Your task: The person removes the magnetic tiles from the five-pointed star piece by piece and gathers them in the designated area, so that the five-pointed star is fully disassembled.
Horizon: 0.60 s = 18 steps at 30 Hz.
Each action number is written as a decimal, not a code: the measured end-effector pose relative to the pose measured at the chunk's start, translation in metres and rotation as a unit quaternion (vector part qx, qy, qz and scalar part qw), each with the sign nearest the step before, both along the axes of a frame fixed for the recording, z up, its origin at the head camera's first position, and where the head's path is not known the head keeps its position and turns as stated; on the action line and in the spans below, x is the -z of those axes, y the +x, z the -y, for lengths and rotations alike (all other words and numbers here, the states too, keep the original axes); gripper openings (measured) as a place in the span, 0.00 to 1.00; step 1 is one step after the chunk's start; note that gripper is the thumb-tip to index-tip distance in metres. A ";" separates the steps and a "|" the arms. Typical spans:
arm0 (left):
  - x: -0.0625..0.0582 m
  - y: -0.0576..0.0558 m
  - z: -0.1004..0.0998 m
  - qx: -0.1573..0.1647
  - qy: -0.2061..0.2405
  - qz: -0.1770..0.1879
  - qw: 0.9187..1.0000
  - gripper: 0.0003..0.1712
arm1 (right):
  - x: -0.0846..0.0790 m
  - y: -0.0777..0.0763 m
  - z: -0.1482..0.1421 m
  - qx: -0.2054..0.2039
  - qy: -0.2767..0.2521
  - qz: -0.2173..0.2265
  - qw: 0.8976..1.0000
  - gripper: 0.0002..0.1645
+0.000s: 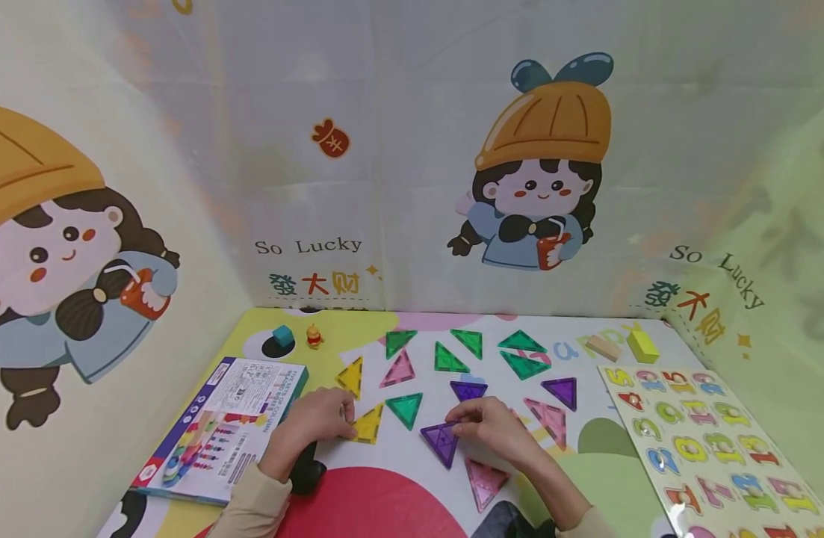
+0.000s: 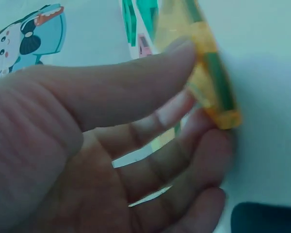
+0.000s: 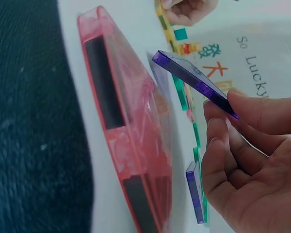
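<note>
My left hand pinches a yellow triangular magnetic tile by its corner. The left wrist view shows the thumb pressed on that tile, with the other fingers curled behind it. On the right, my hand grips a purple triangular magnetic tile between thumb and fingers; in the right wrist view it tilts up from the table. A pink triangular tile lies just in front of the right hand. Beyond the hands lie a second yellow tile, a green tile and another purple tile.
Several more green, pink and purple tiles spread toward the back. A boxed toy set lies at left, a number puzzle board at right. Small blocks, one teal and one yellow, and a small figurine stand near the back.
</note>
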<state>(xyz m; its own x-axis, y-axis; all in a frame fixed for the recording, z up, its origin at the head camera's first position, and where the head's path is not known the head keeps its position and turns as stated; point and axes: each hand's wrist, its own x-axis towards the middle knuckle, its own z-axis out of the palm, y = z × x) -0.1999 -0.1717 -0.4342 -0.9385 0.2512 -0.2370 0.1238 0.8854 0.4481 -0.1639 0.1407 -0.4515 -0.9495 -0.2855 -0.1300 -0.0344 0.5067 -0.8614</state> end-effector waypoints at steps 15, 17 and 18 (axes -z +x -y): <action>-0.006 0.002 0.009 -0.007 -0.022 0.015 1.000 0.14 | -0.001 -0.002 -0.001 0.013 0.079 -0.075 0.994 0.11; -0.008 0.001 0.010 -0.016 -0.022 0.004 1.000 0.13 | -0.006 -0.001 -0.009 0.018 0.071 -0.077 0.994 0.11; -0.010 0.000 0.011 -0.023 -0.015 -0.003 1.000 0.12 | -0.008 -0.001 -0.015 0.021 0.067 -0.080 0.994 0.12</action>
